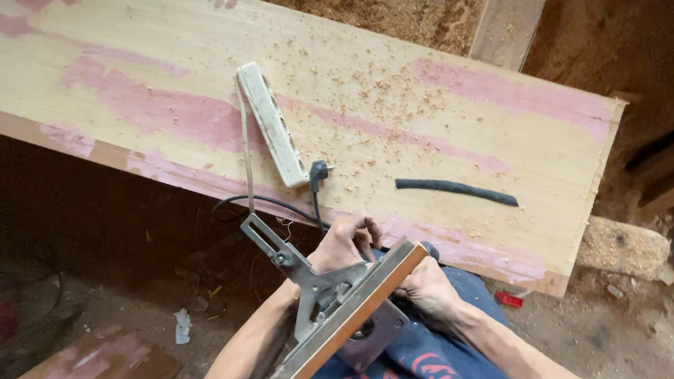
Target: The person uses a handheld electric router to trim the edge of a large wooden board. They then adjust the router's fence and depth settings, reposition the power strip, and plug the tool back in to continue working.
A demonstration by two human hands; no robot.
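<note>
A power tool lies upside down in my lap, its flat wood-edged base (346,320) and grey metal guide bracket (282,254) turned up. My left hand (342,245) grips the tool's upper end near the bracket. My right hand (426,287) holds the far side of the base, partly hidden behind it. A black cord (271,202) runs from the tool to a black plug (319,172) lying by a white power strip (271,123) on the board.
A wide pale plywood board (161,60) with pink stains and wood shavings spans the view. On it lies a short black hose piece (456,191). Sawdust covers the ground behind. A wood block (623,247) sits at right, and scraps litter the dirt floor.
</note>
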